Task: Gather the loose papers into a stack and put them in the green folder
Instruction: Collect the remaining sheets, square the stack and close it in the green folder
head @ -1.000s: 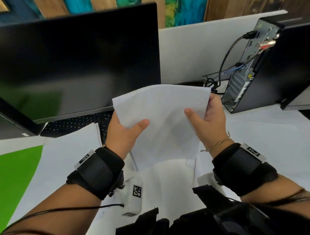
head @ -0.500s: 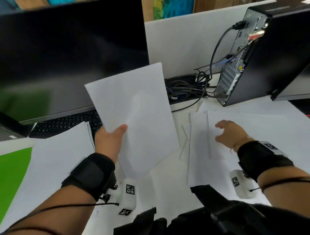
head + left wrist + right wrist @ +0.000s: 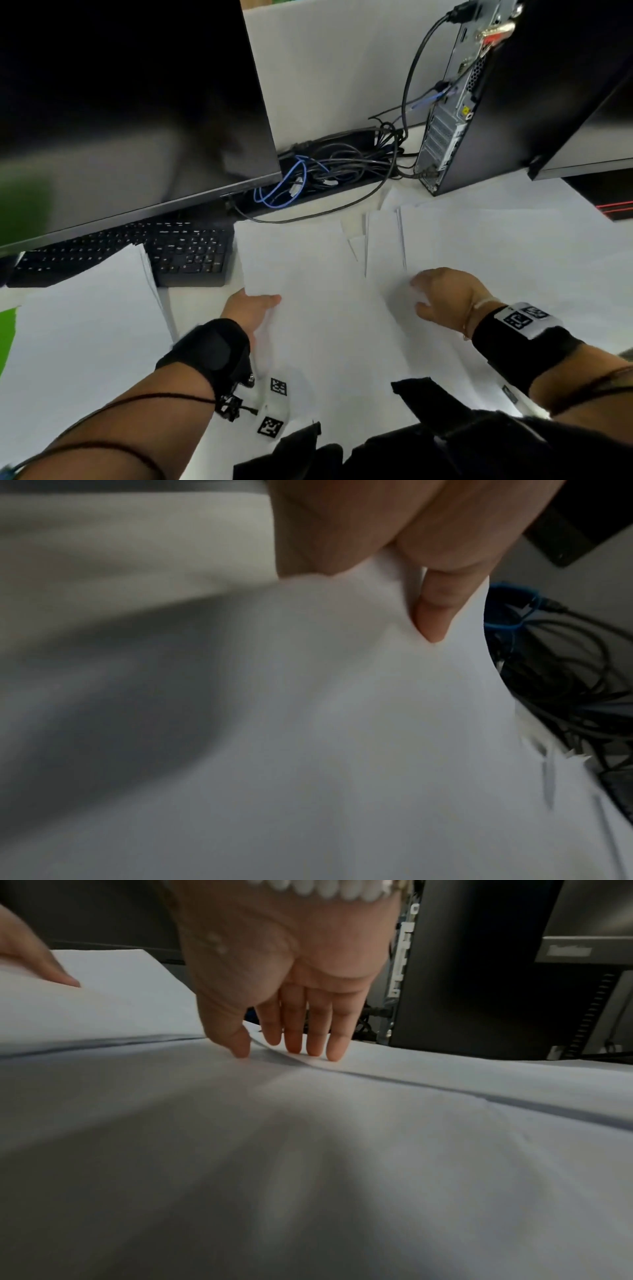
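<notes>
My left hand [image 3: 251,308] pinches the near left edge of a white sheet [image 3: 308,291], thumb on top, and the sheet lies low over the desk; the left wrist view shows the thumb [image 3: 433,615] pressed on the paper [image 3: 308,723]. My right hand [image 3: 442,296] reaches onto loose white papers [image 3: 496,246] at the right, its straight fingertips [image 3: 315,1049] touching the edge of a sheet [image 3: 445,1069]. More white sheets [image 3: 85,325] lie at the left. A corner of the green folder [image 3: 7,337] shows at the left edge.
A black monitor [image 3: 130,102] stands at the back left with a black keyboard [image 3: 178,253] under it. A tangle of cables [image 3: 325,168] lies at the back centre. A black computer tower [image 3: 513,96] stands at the back right.
My right hand let go of the sheet and moved right and down onto the loose papers. My left hand lowered the sheet from upright to nearly flat over the desk.
</notes>
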A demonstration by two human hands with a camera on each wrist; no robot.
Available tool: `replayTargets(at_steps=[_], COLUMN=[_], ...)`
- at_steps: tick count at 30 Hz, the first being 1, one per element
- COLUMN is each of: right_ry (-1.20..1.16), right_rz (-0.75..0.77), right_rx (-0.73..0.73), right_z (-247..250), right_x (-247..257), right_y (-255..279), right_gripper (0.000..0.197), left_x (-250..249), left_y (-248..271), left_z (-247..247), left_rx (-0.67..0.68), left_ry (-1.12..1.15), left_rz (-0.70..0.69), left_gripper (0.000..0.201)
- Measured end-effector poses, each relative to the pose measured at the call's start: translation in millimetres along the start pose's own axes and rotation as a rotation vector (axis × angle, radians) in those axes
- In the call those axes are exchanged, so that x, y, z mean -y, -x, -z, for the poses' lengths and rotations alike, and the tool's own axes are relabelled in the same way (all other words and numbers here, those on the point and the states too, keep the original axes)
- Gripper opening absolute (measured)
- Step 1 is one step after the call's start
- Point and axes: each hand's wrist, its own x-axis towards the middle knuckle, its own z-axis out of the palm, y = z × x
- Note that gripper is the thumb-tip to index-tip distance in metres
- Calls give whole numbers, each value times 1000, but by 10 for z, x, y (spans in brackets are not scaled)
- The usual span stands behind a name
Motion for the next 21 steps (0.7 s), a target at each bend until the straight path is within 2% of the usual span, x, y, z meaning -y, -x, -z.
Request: replayTargets(at_steps=[3,7,13,15,19,21], right_ry=[2,-3,93,111,71,-53], right_rz=[12,10,-33,-30,-52,-83], right_rx=[-68,-38,-8,-12,6,12], right_z=[-42,-23,36,17,46,70], right_x=[47,69,201,256,282,259], right_y=[37,62,-1,-6,-83,-175], right_gripper=[50,56,35,34,39,40], left_x=[55,98,159,172,191,197], left_y=[-73,-142,-151,-144,-144,-147], left_z=[-51,-12,40,44,52,62], left_rx=[-42,-29,-18,-20,-18,-15], left_ry=[-74,-150,-165,-165,-145,-153], left_rz=[-11,-3,-12,-21,-34,-45], left_gripper=[38,40,37,38,36,34])
